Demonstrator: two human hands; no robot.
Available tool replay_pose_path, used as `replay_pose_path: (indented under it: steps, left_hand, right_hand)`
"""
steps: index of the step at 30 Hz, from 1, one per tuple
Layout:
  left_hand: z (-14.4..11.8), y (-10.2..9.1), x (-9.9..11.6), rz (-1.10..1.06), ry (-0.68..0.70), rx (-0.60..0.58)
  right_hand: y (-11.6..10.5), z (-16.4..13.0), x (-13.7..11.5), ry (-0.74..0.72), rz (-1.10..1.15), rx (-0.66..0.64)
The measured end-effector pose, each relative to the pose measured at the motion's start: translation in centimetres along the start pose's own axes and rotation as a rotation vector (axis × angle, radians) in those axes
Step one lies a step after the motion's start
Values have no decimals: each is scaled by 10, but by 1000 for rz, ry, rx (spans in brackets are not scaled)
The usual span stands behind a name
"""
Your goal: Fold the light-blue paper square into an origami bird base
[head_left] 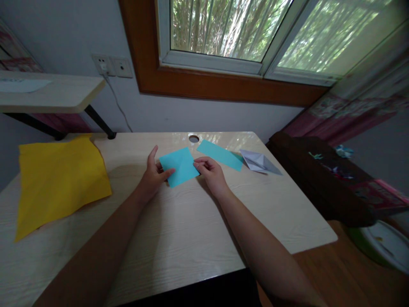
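Observation:
A square sheet of turquoise paper (180, 166) lies on the light wooden desk (179, 238), creased across its middle. My left hand (154, 174) pinches its left corner with thumb and fingers. At the sheet's right corner, the fingertips of my right hand (211, 171) hold the edge. A second turquoise sheet (220, 154) lies flat just behind and to the right. Beyond it sits a folded pale lilac paper shape (259, 162).
A large yellow sheet (57, 179) covers the desk's left part. A round cable hole (193, 138) is near the desk's far edge. A dark chest (322, 179) stands at the right, a raised shelf (47, 91) at the left, a window behind.

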State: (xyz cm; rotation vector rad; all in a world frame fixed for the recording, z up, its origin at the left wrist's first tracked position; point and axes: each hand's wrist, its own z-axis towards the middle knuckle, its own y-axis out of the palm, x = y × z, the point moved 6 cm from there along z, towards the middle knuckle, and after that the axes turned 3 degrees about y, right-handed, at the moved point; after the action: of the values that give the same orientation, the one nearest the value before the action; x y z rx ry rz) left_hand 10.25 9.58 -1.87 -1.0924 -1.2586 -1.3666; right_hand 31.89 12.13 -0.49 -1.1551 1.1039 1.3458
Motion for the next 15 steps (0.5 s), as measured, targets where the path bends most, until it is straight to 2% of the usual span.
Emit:
replay_pose_path:
  steps: [8, 15]
  left_hand:
    - [0, -5, 5, 64, 125, 95]
    - [1, -9, 7, 85, 144, 130]
  right_hand:
    - [9, -5, 0, 16, 50, -136]
    - [16, -11, 0, 24, 110, -253]
